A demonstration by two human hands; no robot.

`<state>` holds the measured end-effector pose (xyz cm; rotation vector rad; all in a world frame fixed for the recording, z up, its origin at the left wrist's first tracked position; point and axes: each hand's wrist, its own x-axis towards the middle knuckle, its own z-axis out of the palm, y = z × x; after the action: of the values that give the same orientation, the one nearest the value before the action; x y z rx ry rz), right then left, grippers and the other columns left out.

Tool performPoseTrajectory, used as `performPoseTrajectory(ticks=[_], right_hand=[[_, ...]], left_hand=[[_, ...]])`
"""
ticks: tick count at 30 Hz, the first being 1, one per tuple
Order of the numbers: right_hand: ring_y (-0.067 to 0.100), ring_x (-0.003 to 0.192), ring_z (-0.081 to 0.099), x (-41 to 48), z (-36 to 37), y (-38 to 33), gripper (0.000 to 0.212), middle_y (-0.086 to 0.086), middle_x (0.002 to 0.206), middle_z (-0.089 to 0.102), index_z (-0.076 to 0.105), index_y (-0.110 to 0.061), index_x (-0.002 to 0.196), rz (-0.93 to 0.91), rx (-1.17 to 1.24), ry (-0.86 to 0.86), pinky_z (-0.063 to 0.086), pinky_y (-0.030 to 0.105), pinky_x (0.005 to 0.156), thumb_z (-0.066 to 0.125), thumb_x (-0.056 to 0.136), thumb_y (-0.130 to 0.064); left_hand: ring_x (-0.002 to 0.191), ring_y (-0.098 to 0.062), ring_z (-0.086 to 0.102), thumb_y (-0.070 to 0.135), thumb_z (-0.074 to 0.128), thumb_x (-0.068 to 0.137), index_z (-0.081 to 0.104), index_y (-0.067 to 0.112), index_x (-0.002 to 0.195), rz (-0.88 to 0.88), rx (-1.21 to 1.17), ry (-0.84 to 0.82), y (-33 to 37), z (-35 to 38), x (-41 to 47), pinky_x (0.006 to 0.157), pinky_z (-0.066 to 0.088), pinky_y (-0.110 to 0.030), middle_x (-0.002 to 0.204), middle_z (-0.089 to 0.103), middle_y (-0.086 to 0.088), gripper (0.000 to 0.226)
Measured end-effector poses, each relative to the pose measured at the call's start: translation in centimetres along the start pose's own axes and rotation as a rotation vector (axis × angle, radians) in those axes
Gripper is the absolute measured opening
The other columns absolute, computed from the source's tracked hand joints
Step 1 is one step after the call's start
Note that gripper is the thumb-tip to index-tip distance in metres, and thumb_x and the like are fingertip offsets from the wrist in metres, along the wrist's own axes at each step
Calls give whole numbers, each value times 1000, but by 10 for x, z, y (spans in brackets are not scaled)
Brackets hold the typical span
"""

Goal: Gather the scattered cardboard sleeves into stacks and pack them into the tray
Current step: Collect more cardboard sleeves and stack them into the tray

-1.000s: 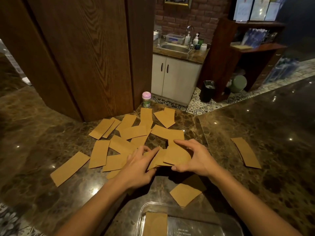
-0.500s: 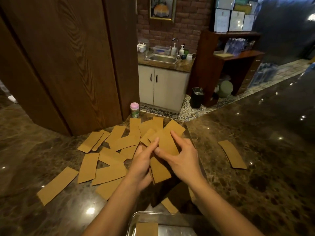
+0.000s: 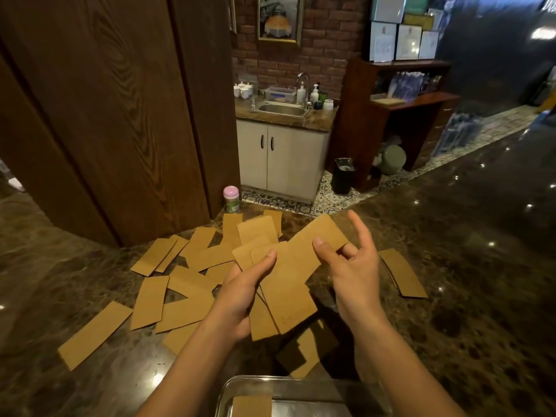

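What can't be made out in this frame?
Head view:
tray: cut off by the bottom edge; contents beyond one sleeve unknown.
held sleeves: count unclear, they overlap.
left hand: fingers hidden behind the held sleeves.
sleeve below the hands: partly in shadow.

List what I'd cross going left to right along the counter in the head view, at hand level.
From the left: lone sleeve lying flat → loose overlapping sleeves → left hand → fanned sleeves gripped by both hands → right hand → small separate stack.
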<state>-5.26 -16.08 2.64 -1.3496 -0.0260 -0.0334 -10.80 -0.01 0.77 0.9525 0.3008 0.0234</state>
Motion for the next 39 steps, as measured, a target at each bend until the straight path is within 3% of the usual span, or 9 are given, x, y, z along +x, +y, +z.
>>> performPoseTrajectory(ticks=[5,8,12,19,23,28,32,35,39], right_hand=[[12,106,76,11,-13,-16,36,0,111,80,65,-22,128,21,88,114,62,41,95,72,95,-9],[12,102,76,13,-21,-26,25,-1,108,80,69,-22,117,3,39,33,61,38,94,71,95,-11],[15,105,76,10,-22,-30,33,1,112,80,69,-20,123,-25,-155,-230,62,34,86,74,92,-10],[17,115,71,11,-20,-26,62,-2,126,73,62,-33,137,3,-326,-488,63,40,91,86,82,-14],[13,115,69,13,-24,-33,60,-4,125,71,60,-29,141,25,-438,-653,61,34,94,84,86,-17],[19,102,76,12,-20,-30,37,2,110,78,65,-18,121,-6,-298,-403,63,33,82,80,88,-10],[23,98,78,12,-21,-23,56,7,106,78,52,-26,122,28,-204,-254,63,38,82,85,82,-5],[25,93,77,16,-35,-35,67,7,108,74,57,-39,128,29,-406,-462,66,39,75,88,78,-7],[12,90,75,17,-37,-50,35,-8,106,73,74,-39,104,-16,-875,-689,67,41,74,91,73,-40]], left_hand=[[84,-33,73,18,62,92,66,13,123,-14,-33,-72,2,1,-6,73,61,-46,110,74,-22,32],[93,-36,69,26,65,93,62,8,131,-68,-5,-59,3,-3,-5,81,58,-47,115,70,-25,42],[84,-28,73,28,72,82,66,20,122,-41,63,-81,6,8,-9,67,61,-41,104,75,-14,41],[90,-29,74,15,76,77,67,15,117,48,124,-75,1,24,-18,74,62,-42,103,75,-15,41],[89,-29,75,14,72,86,66,17,120,36,92,-40,-1,24,-18,68,61,-41,107,76,-16,35],[81,-26,76,10,77,79,63,14,124,59,83,-75,-1,24,-21,64,61,-38,100,77,-12,47],[91,-32,75,3,79,72,64,17,126,114,135,-67,1,20,-19,72,61,-42,109,75,-17,58],[95,-29,75,4,84,72,66,20,123,114,170,-30,8,14,-16,71,61,-39,109,76,-14,57],[96,-30,74,14,85,72,68,17,119,72,269,-41,16,15,-14,75,60,-43,113,74,-19,50]])
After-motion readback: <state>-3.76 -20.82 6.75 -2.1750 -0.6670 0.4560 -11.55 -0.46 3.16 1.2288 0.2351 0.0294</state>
